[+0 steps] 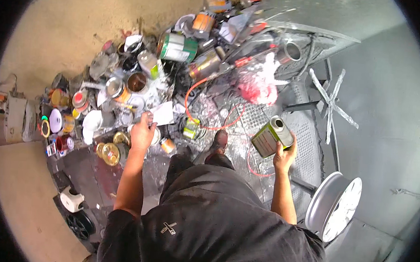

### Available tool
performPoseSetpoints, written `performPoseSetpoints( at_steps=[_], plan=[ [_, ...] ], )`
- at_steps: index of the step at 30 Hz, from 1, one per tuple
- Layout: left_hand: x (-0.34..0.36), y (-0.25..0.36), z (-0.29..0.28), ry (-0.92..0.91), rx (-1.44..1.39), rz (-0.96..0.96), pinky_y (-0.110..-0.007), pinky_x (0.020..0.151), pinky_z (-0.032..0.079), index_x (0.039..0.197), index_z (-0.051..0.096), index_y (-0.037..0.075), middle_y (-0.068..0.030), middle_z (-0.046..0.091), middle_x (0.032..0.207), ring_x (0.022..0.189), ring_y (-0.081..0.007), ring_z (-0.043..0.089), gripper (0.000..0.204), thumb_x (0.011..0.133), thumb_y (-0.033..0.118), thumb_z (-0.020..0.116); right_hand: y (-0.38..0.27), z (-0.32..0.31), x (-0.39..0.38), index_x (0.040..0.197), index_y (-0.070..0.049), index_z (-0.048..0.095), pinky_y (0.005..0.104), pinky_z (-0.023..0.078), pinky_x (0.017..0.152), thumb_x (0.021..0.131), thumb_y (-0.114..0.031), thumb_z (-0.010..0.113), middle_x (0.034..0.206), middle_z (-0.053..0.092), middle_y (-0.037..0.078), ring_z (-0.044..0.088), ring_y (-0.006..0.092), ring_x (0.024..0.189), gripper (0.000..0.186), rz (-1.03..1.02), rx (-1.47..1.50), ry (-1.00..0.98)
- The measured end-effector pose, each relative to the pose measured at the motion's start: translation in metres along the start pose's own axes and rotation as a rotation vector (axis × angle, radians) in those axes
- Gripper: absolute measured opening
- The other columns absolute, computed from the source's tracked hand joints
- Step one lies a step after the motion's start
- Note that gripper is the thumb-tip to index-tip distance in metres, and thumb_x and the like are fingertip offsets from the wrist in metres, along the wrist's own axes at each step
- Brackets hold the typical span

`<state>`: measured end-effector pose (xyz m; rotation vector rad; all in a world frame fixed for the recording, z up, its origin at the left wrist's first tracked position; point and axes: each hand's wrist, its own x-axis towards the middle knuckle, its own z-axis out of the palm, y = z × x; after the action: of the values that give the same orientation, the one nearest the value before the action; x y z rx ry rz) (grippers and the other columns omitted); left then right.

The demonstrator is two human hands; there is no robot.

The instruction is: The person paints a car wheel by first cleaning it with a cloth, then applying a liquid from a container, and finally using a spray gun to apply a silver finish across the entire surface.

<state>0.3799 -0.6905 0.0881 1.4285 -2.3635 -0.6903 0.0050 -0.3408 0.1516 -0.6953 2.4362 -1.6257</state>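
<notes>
Gripping can [265, 140] in right hand [285, 155], left hand [142, 134] outstretched, at white sheet [163, 114]

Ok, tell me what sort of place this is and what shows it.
Likely a paint workshop, perhaps for wheels: a large green can among many others, a silver wheel rim and a rectangular tin in the right hand.

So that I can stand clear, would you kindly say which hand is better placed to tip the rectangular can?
Probably the right: the right hand holds the rectangular can, while the left hand is well apart from it, over by the white paper and the crowded tins.
</notes>
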Motion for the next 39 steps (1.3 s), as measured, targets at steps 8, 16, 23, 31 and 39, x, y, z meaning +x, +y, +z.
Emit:
performPoseSetpoints(
  at_steps=[8, 16, 23, 31, 39],
  plan=[
    [0.064, 0.262, -0.041, 0.054, -0.066, 0.531, -0.042, 0.063, 0.055, 0.102, 0.068, 0.012, -0.0119, 0.070, 0.084, 0.072, -0.0337, 0.069, 0.018, 0.084, 0.014, 0.073, -0.065, -0.073, 0.153, 0.130, 0.003, 0.056, 0.0374, 0.052, 0.095, 0.072, -0.032, 0.081, 0.114, 0.069, 0.019, 0.069, 0.0268, 0.106, 0.071, -0.413, -0.215, -0.042],
    [0.127, 0.429, -0.028, 0.205, -0.122, 0.828, -0.042, 0.064, 0.055, 0.101, 0.067, 0.012, -0.0095, 0.070, 0.090, 0.078, -0.0319, 0.069, 0.016, 0.085, 0.012, 0.070, -0.135, -0.115, 0.248, 0.125, -0.001, 0.059, 0.0387, 0.055, 0.089, 0.069, -0.033, 0.082, 0.110, 0.071, 0.017, 0.071, 0.0323, 0.101, 0.068, -0.633, -0.385, -0.188],
    [0.164, 0.474, 0.006, 0.170, 0.171, 0.859, -0.043, 0.068, 0.058, 0.104, 0.062, 0.012, -0.0085, 0.071, 0.095, 0.087, -0.0314, 0.071, 0.018, 0.086, 0.011, 0.059, -0.172, -0.127, 0.288, 0.124, -0.001, 0.061, 0.0394, 0.057, 0.083, 0.068, -0.034, 0.082, 0.102, 0.072, 0.017, 0.072, 0.0340, 0.094, 0.068, -0.747, -0.483, -0.272],
    [0.166, 0.483, 0.005, 0.058, 0.254, 0.851, -0.045, 0.071, 0.058, 0.101, 0.063, 0.010, -0.0097, 0.070, 0.094, 0.090, -0.0324, 0.070, 0.017, 0.086, 0.012, 0.055, -0.191, -0.108, 0.310, 0.123, -0.005, 0.063, 0.0417, 0.058, 0.075, 0.067, -0.037, 0.082, 0.096, 0.073, 0.017, 0.072, 0.0352, 0.085, 0.067, -0.821, -0.719, -0.303],
    [0.171, 0.458, 0.022, 0.039, 0.075, 0.828, -0.047, 0.078, 0.055, 0.096, 0.065, 0.008, -0.0130, 0.070, 0.093, 0.094, -0.0342, 0.069, 0.014, 0.086, 0.013, 0.056, -0.208, -0.084, 0.322, 0.127, -0.007, 0.062, 0.0425, 0.058, 0.075, 0.068, -0.037, 0.081, 0.097, 0.073, 0.016, 0.072, 0.0348, 0.085, 0.069, -0.842, -0.921, -0.392]
  ],
)
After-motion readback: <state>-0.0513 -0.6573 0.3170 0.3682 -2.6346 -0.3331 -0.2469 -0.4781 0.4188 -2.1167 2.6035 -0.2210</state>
